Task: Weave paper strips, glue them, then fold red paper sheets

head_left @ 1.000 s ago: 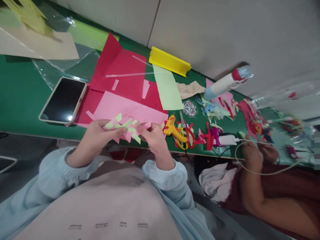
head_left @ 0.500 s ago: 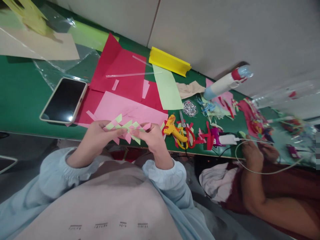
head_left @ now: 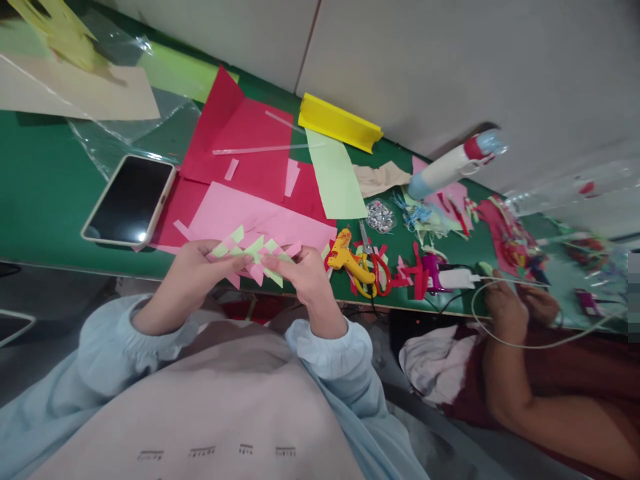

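Observation:
Between my two hands is a woven strip of pink and light green paper (head_left: 256, 256), with pointed ends sticking out along both edges. My left hand (head_left: 200, 272) pinches its left part, thumb on top. The right part is gripped by my right hand (head_left: 304, 272), its thumb lying near the middle of the weave. My fingers beneath the paper are mostly hidden. Just beyond the strip lies a pink paper sheet (head_left: 260, 212) on red paper (head_left: 250, 143). A yellow glue gun (head_left: 350, 259) rests right of my right hand, beside red-handled scissors (head_left: 382, 275).
A phone (head_left: 129, 200) lies at the left on the green table (head_left: 40, 173). Farther back are a yellow folded piece (head_left: 340, 123), a green sheet (head_left: 336, 175), a bag of small shiny pieces (head_left: 380, 217) and a bottle (head_left: 450, 167). A co-worker's hands (head_left: 505, 300) are at the right.
My hands stay in nearly the same place, still gripping the woven paper strip. Its points near the middle have shifted slightly. Nothing else has visibly moved.

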Tool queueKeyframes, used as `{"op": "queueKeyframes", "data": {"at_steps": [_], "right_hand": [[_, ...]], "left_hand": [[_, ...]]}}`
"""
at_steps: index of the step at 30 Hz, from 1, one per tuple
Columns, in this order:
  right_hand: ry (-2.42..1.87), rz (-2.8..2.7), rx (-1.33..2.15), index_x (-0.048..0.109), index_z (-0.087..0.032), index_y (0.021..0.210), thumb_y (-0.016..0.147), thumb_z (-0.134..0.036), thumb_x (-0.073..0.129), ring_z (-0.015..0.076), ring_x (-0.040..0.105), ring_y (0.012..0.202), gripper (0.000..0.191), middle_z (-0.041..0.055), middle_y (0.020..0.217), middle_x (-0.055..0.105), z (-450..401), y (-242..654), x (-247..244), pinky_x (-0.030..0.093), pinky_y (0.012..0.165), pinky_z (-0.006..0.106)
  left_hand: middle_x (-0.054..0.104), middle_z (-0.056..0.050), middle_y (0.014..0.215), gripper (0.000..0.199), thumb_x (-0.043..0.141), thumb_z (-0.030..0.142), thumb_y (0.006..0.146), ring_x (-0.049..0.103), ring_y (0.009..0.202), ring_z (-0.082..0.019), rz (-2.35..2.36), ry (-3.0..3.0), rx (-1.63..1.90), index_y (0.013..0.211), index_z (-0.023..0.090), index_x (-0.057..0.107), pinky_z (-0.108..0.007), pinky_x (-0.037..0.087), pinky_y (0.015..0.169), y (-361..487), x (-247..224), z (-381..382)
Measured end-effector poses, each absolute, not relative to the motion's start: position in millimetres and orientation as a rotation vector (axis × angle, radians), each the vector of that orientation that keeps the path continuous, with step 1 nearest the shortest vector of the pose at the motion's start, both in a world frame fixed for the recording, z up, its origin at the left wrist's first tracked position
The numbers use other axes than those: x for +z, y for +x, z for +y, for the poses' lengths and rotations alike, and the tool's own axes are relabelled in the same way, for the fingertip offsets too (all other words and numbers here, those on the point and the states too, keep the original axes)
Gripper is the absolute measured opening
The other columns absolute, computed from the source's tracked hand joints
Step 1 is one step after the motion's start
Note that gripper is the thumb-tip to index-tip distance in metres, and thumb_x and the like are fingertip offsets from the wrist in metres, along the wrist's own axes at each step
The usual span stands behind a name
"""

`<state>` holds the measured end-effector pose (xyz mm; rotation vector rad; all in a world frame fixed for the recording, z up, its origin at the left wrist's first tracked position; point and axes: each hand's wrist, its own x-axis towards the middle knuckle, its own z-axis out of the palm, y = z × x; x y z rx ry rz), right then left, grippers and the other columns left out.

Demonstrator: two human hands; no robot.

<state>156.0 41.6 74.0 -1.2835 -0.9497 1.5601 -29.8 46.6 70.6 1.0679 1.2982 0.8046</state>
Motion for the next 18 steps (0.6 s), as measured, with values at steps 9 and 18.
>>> {"op": "queueKeyframes", "data": {"at_steps": [9,18], "right_hand": [[-1.230,-1.510,0.847,0.076,-0.022,0.076,0.078,-0.036,0.077,0.0181,0.067,0.079,0.014,0.0038,0.079,0.073,32.2,165.7,89.3,0.054,0.078,0.033],[-0.989,-1.894,-0.335,0.075,-0.040,0.103,0.089,-0.018,0.070,0.0165,0.057,0.084,0.026,-0.0011,0.086,0.073,3.7,183.1,98.4,0.049,0.079,0.030]], "left_hand": [[0.073,-0.004,0.115,0.040,0.083,0.042,0.070,0.065,0.114,-0.026,1.243,1.589,1.067,0.107,0.029,0.074,-0.038,0.050,0.101,-36.0,79.5,45.0],[0.068,-0.006,0.105,0.048,0.081,0.050,0.068,0.063,0.090,-0.020,0.944,1.139,1.097,0.106,0.024,0.068,-0.031,0.052,0.081,-43.5,80.2,43.2]]}}
